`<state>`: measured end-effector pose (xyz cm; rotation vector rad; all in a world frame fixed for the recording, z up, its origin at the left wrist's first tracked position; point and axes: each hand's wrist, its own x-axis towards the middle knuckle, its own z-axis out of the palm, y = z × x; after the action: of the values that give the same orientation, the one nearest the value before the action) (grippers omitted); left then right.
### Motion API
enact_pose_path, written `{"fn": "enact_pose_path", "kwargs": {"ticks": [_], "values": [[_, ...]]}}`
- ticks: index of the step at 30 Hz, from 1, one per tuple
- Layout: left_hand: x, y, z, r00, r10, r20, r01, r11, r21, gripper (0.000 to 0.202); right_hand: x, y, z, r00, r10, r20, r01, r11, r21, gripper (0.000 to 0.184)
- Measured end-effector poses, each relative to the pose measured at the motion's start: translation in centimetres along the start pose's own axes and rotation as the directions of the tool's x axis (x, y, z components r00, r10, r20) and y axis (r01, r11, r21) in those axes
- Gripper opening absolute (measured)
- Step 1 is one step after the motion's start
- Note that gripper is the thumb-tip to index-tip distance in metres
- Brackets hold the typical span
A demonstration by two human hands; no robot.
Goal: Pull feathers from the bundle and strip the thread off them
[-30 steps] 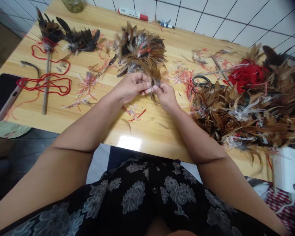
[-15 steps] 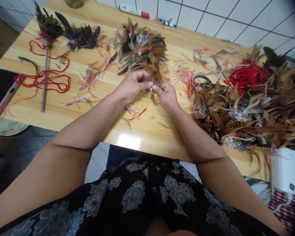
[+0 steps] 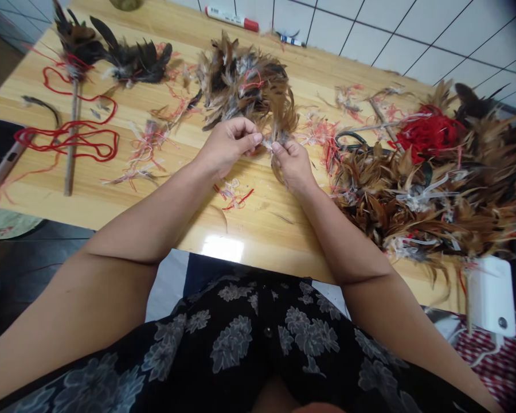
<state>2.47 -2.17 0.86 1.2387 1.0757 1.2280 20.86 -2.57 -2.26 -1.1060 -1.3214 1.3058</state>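
Note:
Over the middle of the table, my right hand (image 3: 296, 164) pinches the pale base of a small bunch of brown feathers (image 3: 284, 117), whose tips point away from me. My left hand (image 3: 233, 146) is closed in a pinch just left of that base. What lies between its thumb and finger is too small to make out. Directly beyond both hands sits a heap of brown and grey feathers (image 3: 241, 74) with a pink strand on it. Scraps of red and white string (image 3: 234, 194) lie on the table below my left hand.
On the left are a stick (image 3: 71, 143) topped with dark feathers, red cord (image 3: 107, 137) and a phone (image 3: 2, 155). A large feather pile (image 3: 413, 201), red string (image 3: 430, 135), scissors (image 3: 356, 137) and a white device (image 3: 492, 295) occupy the right. A marker (image 3: 232, 18) lies along the tiled wall.
My hands have moved slightly apart; before, their fingertips met. The feather bunch has shifted right with my right hand and now stands clear of the heap. The whole view has shifted slightly.

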Motion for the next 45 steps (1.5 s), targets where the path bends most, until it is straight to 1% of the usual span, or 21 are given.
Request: {"fn": "enact_pose_path", "kwargs": {"ticks": [3, 6, 12, 17, 20, 23, 27, 30, 33, 36, 39, 42, 45], "values": [[0.0, 0.0, 0.0, 1.0, 0.015, -0.011, -0.014, 1.0, 0.008, 0.049, -0.3, -0.6, 0.1, 1.0, 0.019, -0.004, -0.019, 1.0, 0.021, 0.057], [0.1, -0.2, 0.0, 0.999, 0.046, 0.005, -0.046, 0.997, 0.055, 0.045, -0.6, -1.2, 0.3, 0.998, 0.042, 0.039, -0.042, 0.999, 0.006, 0.061], [0.1, -0.6, -0.3, 0.985, 0.174, 0.005, -0.169, 0.953, 0.252, 0.04, -0.6, -1.6, 0.4, 0.993, 0.088, 0.08, -0.085, 0.996, -0.031, 0.063], [-0.5, -0.2, -0.2, 0.971, 0.239, 0.01, -0.231, 0.93, 0.284, 0.042, -0.6, -1.7, 0.6, 0.993, 0.088, 0.073, -0.087, 0.996, -0.016, 0.062], [-0.6, -0.2, -0.1, 0.972, 0.233, 0.021, -0.229, 0.929, 0.292, 0.042, -0.7, -2.2, 0.9, 0.993, 0.088, 0.073, -0.09, 0.996, 0.02, 0.059], [-0.5, -0.5, 0.1, 0.978, 0.204, 0.03, -0.205, 0.946, 0.253, 0.041, -0.8, -2.7, 0.9, 0.994, 0.093, 0.065, -0.097, 0.994, 0.049, 0.055], [-0.7, -0.3, 0.1, 0.981, 0.196, 0.006, -0.192, 0.957, 0.218, 0.043, -0.7, -2.9, 0.5, 0.994, 0.102, 0.034, -0.104, 0.993, 0.057, 0.057], [-0.9, 0.0, 0.2, 0.984, 0.18, 0.01, -0.178, 0.958, 0.223, 0.038, -0.6, -2.8, 0.2, 0.995, 0.104, 0.003, -0.104, 0.993, 0.054, 0.058], [-1.1, 0.1, 0.5, 0.986, 0.164, 0.034, -0.168, 0.96, 0.225, 0.032, -0.6, -2.5, 0.2, 0.995, 0.098, 0.008, -0.099, 0.993, 0.057, 0.057], [-1.1, 0.1, 0.7, 0.983, 0.18, 0.023, -0.18, 0.949, 0.259, 0.028, -0.6, -2.2, 0.4, 0.996, 0.091, 0.017, -0.091, 0.995, 0.039, 0.057], [-1.1, 0.2, 0.6, 0.978, 0.207, 0.02, -0.203, 0.934, 0.293, 0.025, -0.6, -1.8, 0.4, 0.995, 0.096, 0.003, -0.096, 0.995, 0.007, 0.06], [-1.2, 0.5, 0.5, 0.971, 0.232, 0.056, -0.238, 0.922, 0.305, 0.024, -0.6, -1.6, 0.3, 0.997, 0.072, -0.005, -0.072, 0.997, 0.019, 0.06], [-1.3, 0.9, 0.3, 0.966, 0.235, 0.106, -0.256, 0.926, 0.278, 0.025, -0.5, -1.6, 0.2, 0.999, 0.049, -0.008, -0.049, 0.998, 0.048, 0.06]]}}
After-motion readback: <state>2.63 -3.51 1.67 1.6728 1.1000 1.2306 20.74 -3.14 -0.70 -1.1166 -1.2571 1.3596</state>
